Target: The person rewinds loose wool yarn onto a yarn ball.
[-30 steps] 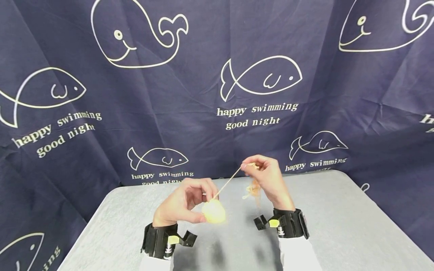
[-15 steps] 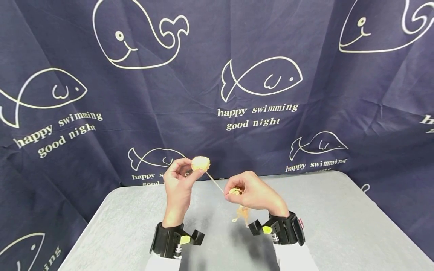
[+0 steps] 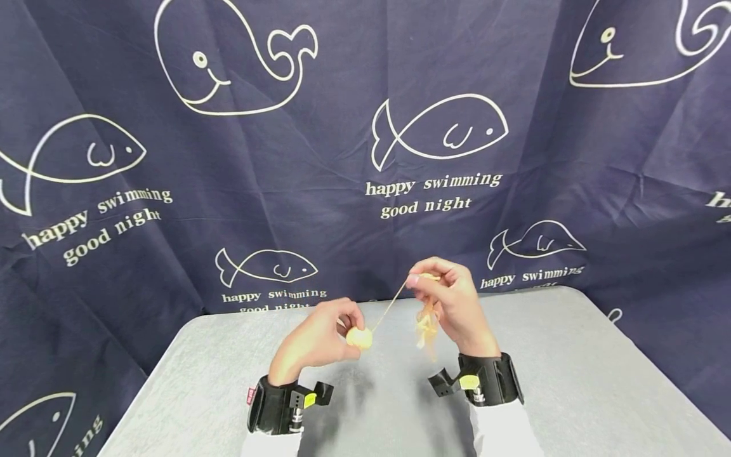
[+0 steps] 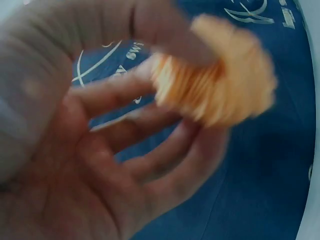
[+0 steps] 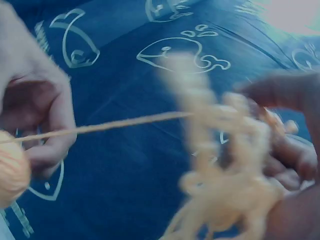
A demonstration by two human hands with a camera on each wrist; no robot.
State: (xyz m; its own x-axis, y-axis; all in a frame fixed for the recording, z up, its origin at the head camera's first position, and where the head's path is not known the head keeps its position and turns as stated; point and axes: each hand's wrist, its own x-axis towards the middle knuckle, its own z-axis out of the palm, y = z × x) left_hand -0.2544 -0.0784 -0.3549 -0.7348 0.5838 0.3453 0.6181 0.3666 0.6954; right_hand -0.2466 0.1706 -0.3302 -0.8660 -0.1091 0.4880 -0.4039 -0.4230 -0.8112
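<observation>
A small pale-yellow ball of yarn [image 3: 359, 338] is pinched between the thumb and fingers of my left hand [image 3: 320, 336], above the table. In the left wrist view the wound strands of the yarn ball [image 4: 220, 80] show, blurred. From it one taut strand [image 3: 390, 309] runs up and right to my right hand [image 3: 454, 298], which pinches the yarn between thumb and fingertips. A loose tangle of yarn [image 3: 426, 322] hangs below the right hand. The right wrist view shows this yarn tangle [image 5: 225, 175] large and blurred, with the strand [image 5: 130, 122] stretched leftward.
The grey table [image 3: 571, 368] lies under both hands. Behind it hangs a dark blue curtain [image 3: 342, 222] with white whales, fish and lettering. Each wrist wears a black strap [image 3: 274, 406] with a camera mount; the sleeves [image 3: 505, 431] are white.
The left hand rose with the yarn ball, then came back down, while the right hand dipped and lifted again. The strand stays stretched between them; the tangle swings below the right hand.
</observation>
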